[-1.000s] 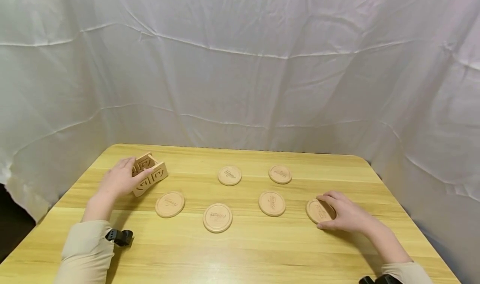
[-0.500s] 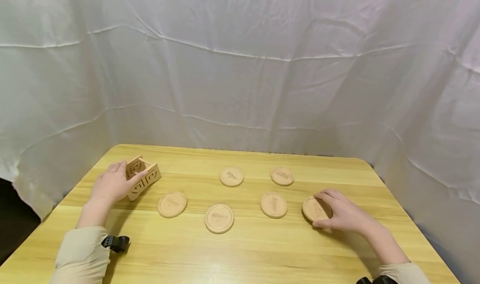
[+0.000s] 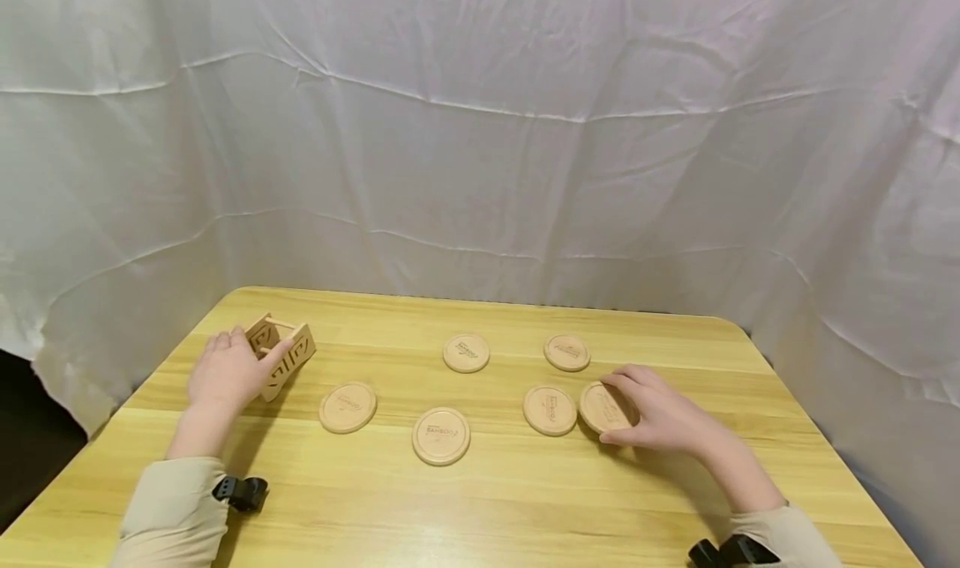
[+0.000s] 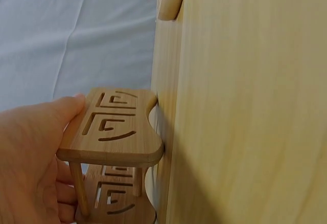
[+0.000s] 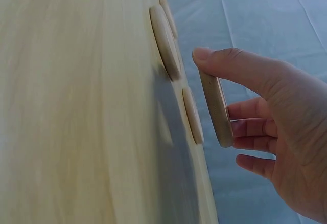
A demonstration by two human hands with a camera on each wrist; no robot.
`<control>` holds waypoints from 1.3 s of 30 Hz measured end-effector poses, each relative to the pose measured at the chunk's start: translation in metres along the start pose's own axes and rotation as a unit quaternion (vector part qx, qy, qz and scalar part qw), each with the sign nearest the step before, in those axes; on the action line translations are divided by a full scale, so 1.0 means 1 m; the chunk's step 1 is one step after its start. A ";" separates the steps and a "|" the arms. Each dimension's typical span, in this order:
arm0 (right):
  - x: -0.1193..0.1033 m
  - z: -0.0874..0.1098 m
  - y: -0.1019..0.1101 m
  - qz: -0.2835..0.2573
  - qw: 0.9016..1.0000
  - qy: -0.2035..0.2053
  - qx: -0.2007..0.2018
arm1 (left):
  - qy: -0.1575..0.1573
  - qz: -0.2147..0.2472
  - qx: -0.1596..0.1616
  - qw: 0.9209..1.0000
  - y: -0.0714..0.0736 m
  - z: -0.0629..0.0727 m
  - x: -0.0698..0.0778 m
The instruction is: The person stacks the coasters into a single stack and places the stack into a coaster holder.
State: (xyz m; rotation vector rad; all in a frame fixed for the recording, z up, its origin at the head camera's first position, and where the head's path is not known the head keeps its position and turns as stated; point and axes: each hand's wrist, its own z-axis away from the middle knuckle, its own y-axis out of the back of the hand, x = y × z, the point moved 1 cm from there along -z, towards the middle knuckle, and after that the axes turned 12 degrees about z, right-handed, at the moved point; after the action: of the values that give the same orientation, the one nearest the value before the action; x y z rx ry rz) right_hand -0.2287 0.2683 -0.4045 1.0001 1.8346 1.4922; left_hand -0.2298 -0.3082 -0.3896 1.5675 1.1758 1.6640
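Note:
My left hand (image 3: 228, 374) grips a small wooden coaster holder (image 3: 295, 358) at the left of the table. In the left wrist view the thumb lies along one cut-out side panel of this holder (image 4: 115, 127), the other fingers along the opposite panel. The holder stands on the table with its pegs showing between the panels. At the right, my right hand (image 3: 663, 412) pinches a round wooden coaster (image 3: 602, 408) between thumb and fingers. The right wrist view shows that coaster (image 5: 215, 109) edge-on, lifted off the tabletop. Just left of it lies another coaster (image 3: 550, 410).
More coasters lie flat and apart across the wooden table (image 3: 495, 510): two at the back, one (image 3: 467, 353) and another (image 3: 567, 352); two nearer, one (image 3: 441, 435) in the middle and one (image 3: 348, 407) beside the holder. A pale curtain (image 3: 480, 151) hangs behind the table.
My right hand has lifted its coaster off the table and carried it left, close to the neighbouring coaster. My left hand and the holder have shifted slightly left in the head view.

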 end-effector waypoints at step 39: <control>-0.034 -0.041 -0.017 -0.019 0.998 0.052 -0.036 | 0.043 0.002 -0.001 0.999 -0.002 0.003 0.004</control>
State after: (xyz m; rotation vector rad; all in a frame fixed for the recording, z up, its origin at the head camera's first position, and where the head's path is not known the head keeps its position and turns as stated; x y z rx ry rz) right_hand -0.2461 0.2162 -0.4134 0.8633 1.8475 1.6019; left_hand -0.2283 -0.3028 -0.3896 1.5110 1.2158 1.7494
